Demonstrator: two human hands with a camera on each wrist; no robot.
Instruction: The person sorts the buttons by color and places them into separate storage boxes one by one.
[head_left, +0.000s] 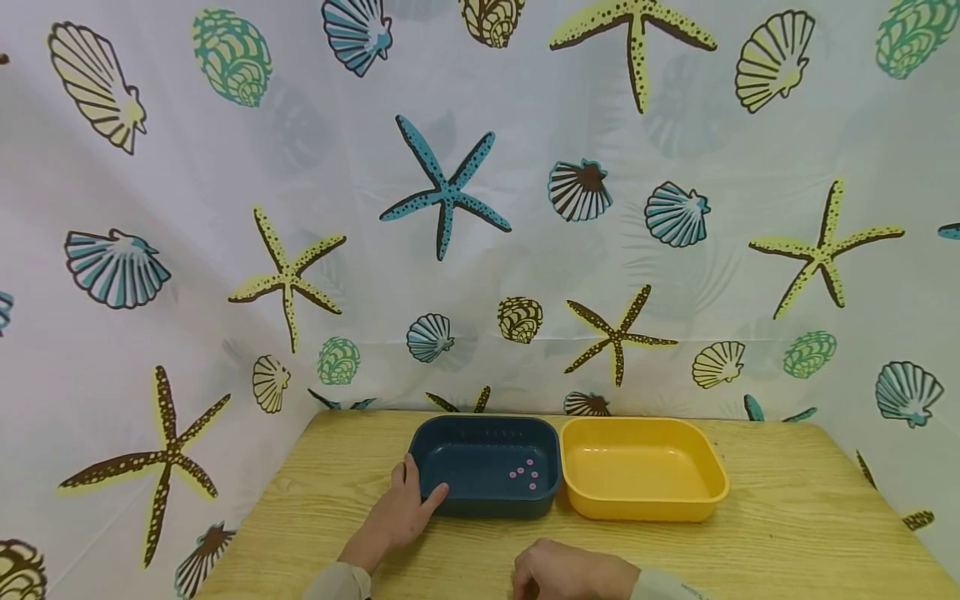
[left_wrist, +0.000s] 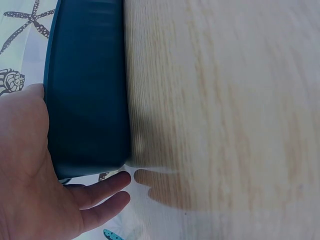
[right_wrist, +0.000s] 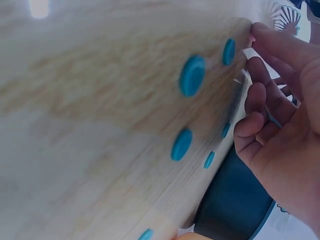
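Left hand (head_left: 399,510) sits on the front-left corner of the dark blue bin (head_left: 480,507): fingers extended along the outside of the left wall, thumb at the front rim, contact only, relaxed rather than clenched. Right hand (head_left: 573,571) is low on the wood-grain table (head_left: 465,567), forward of the bins on the person's side and well apart from both. Its thumb and index meet at the tabletop, other fingers curled in; looks like a pinch on a pink disc (right_wrist: 251,37), but only a sliver shows, so treat that as probable. Turquoise discs (right_wrist: 192,75), six in the right wrist view, lie spaced apart on the wood beside that hand, the lowest cut off by the frame. Five pink discs (head_left: 521,471) lie on the dark blue bin's floor, grouped toward its right end. Yellow bin (head_left: 645,510) stands immediately right of the blue one, rims about touching. Both bins are tight to the table's far edge, printed sheet (head_left: 525,267) right behind. Room to move: wood along the bins' fronts, plus a broad stretch right of the yellow rim; both bins open upward.
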